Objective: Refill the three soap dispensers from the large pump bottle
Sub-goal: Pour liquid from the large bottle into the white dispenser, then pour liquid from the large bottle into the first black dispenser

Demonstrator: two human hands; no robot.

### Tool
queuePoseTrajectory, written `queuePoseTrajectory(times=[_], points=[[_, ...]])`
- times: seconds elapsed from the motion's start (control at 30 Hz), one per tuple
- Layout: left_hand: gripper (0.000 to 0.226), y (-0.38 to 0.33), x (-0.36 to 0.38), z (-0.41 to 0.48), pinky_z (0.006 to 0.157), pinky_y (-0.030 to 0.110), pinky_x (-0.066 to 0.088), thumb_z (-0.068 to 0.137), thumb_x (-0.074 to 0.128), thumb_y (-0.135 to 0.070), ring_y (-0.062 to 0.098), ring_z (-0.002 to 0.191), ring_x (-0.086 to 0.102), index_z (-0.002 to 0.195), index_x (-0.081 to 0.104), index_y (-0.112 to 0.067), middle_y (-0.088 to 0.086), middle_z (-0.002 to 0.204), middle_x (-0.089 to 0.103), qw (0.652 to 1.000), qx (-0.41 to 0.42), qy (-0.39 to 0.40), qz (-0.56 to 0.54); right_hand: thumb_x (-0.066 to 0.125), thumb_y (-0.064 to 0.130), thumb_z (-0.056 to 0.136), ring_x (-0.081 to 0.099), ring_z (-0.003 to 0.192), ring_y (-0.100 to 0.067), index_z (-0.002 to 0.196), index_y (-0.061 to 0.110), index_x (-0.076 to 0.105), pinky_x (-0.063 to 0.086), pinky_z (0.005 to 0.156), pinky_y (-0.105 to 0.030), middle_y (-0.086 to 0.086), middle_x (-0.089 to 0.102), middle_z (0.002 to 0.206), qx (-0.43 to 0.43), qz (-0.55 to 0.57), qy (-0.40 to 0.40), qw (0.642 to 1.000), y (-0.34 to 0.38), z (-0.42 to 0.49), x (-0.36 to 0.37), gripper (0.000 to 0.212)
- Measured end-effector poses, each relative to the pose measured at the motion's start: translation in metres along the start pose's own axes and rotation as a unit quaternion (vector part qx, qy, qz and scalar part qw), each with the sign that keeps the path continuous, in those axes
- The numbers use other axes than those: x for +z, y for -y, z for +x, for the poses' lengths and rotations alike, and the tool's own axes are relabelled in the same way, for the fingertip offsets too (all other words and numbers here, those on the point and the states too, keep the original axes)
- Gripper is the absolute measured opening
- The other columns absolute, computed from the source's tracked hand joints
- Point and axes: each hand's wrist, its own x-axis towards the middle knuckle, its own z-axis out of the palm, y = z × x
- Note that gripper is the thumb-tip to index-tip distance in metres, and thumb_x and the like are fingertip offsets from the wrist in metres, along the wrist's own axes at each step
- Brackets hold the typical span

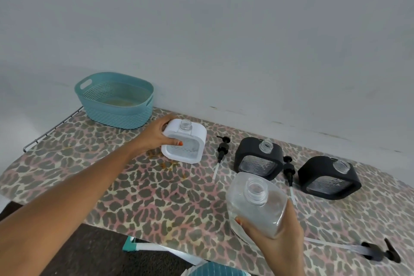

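I hold the large bottle (pixel 251 210) in my right hand (pixel 277 248), low and near me above the front part of the table (pixel 156 197), my fingers and thumb curled round its lower body. It is clear, tilted a little, its neck open with no pump on it, and clear liquid shows inside. My left hand (pixel 159 134) reaches across to the white dispenser (pixel 195 139), which stands on the table near the back; my fingers wrap its left side, with the thumb on its front face. Its neck is open too. To the right of it a small black pump (pixel 223 148) lies flat on the table, its tube pointing toward me. Further right the first black dispenser (pixel 258 159) stands with its neck open, just behind the large bottle. A second small pump (pixel 287 170) lies between it and the second black dispenser (pixel 329 177), which also has an open neck. A bigger black pump (pixel 378 251) with a long tube lies at the front right of the table. The table wears a leopard-print cover with some orange-brown stains near the white dispenser. A teal basket (pixel 116 101) sits at the back left corner, against the pale wall (pixel 224 29).
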Motion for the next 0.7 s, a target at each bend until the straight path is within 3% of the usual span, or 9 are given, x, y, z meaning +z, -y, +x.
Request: queuePoseTrajectory(times=[0.07,0.23,0.5,0.6,0.7], points=[[0.055,0.002,0.000,0.000,0.065,0.008,0.038,0.067,0.078,-0.010,0.002,0.088,0.050,0.095,0.042,-0.041,-0.023,0.096,0.048,1.000,0.002,0.006,-0.003,0.074,0.058,0.039,0.057,0.093,0.009,0.101,0.055,0.047,0.046,0.067,-0.015,0.030,0.060,0.103,0.002,0.002,-0.006,1.000,-0.001,-0.001,0.001,0.067],[0.064,0.006,0.003,-0.001,0.072,0.017,0.040,0.070,0.077,-0.014,0.014,0.101,0.049,0.123,0.043,-0.021,-0.005,0.112,0.050,1.000,0.005,0.005,0.010,0.074,0.057,0.038,0.058,0.093,0.008,0.096,0.062,0.046,0.044,0.068,-0.018,0.031,0.059,0.103,0.013,0.015,-0.011,1.000,-0.002,-0.004,0.002,0.065],[0.082,-0.006,0.004,-0.010,0.101,0.034,0.035,0.068,0.079,-0.020,0.021,0.124,0.041,0.136,0.035,-0.018,0.005,0.139,0.040,0.996,0.034,-0.038,0.079,0.071,0.054,0.038,0.056,0.092,0.011,0.093,0.067,0.045,0.046,0.067,-0.010,0.035,0.058,0.101,0.006,0.038,-0.026,0.999,0.002,-0.010,-0.001,0.062],[0.078,-0.024,0.004,-0.015,0.102,0.030,0.031,0.070,0.078,-0.018,0.017,0.125,0.039,0.135,0.035,-0.018,0.002,0.139,0.040,0.991,0.074,-0.073,0.081,0.071,0.055,0.039,0.056,0.092,0.011,0.091,0.066,0.045,0.043,0.069,-0.015,0.035,0.058,0.101,0.007,0.049,-0.037,0.998,0.001,-0.013,-0.002,0.060],[0.065,-0.050,0.010,-0.018,0.106,0.024,0.031,0.073,0.075,-0.015,0.005,0.115,0.043,0.128,0.042,-0.019,-0.005,0.125,0.049,0.986,0.138,-0.087,0.039,0.073,0.054,0.039,0.058,0.092,0.006,0.091,0.064,0.046,0.043,0.073,-0.019,0.030,0.059,0.102,0.013,0.063,-0.047,0.997,-0.002,-0.016,-0.003,0.060]])
